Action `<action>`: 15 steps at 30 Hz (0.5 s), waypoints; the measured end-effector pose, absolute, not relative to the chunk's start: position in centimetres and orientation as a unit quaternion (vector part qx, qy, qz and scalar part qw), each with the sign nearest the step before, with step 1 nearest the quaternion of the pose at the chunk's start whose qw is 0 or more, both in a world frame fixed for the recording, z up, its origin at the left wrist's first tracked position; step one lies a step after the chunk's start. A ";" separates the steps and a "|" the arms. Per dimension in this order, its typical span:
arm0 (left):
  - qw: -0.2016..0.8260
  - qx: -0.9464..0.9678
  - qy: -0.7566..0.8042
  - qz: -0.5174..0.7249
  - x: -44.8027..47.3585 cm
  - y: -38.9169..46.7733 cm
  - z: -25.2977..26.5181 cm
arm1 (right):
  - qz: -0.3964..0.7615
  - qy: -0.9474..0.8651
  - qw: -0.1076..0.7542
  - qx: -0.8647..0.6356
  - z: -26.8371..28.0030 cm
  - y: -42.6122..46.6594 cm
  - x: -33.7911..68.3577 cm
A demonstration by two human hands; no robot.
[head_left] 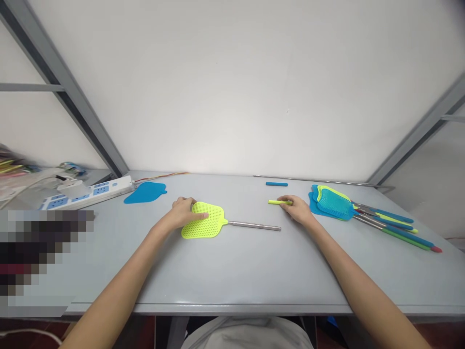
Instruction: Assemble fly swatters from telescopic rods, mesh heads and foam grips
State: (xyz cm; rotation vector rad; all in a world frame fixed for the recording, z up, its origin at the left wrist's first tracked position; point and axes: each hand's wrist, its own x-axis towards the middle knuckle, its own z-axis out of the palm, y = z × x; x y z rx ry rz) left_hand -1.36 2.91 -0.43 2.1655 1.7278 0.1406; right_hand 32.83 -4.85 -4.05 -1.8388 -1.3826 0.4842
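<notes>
A yellow fly swatter (205, 225) lies in front of me, its bare metal rod (254, 226) pointing right. My left hand (183, 213) grips the left edge of its perforated head, thumb on top and fingers behind. To the right, my right hand (296, 208) pinches a short yellow handle sleeve (274, 201) by its right end, just above the table and apart from the rod. A blue handle sleeve (276, 184) lies behind it. At the back left rests a blue swatter head (146, 192) with no rod on it.
Several fly swatters with blue, yellow and green parts form a pile (334, 203) on the right. A white power strip (90, 193) stands at the left. Along the back wall lies a thin metal rod (319, 181); grey frame posts rise at both sides.
</notes>
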 end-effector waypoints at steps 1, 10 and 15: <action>0.182 0.769 0.611 0.049 -1.4 2.9 -0.5 | 0.194 -0.537 0.388 -0.723 -4.0 -4.9 32.8; 0.144 0.865 0.437 0.202 1.6 0.0 -0.2 | 0.293 -0.459 0.454 -0.705 -4.5 -4.7 32.6; 0.205 0.913 0.311 0.167 4.4 -2.6 -1.1 | 0.346 -0.418 0.499 -0.676 -4.9 -4.6 32.4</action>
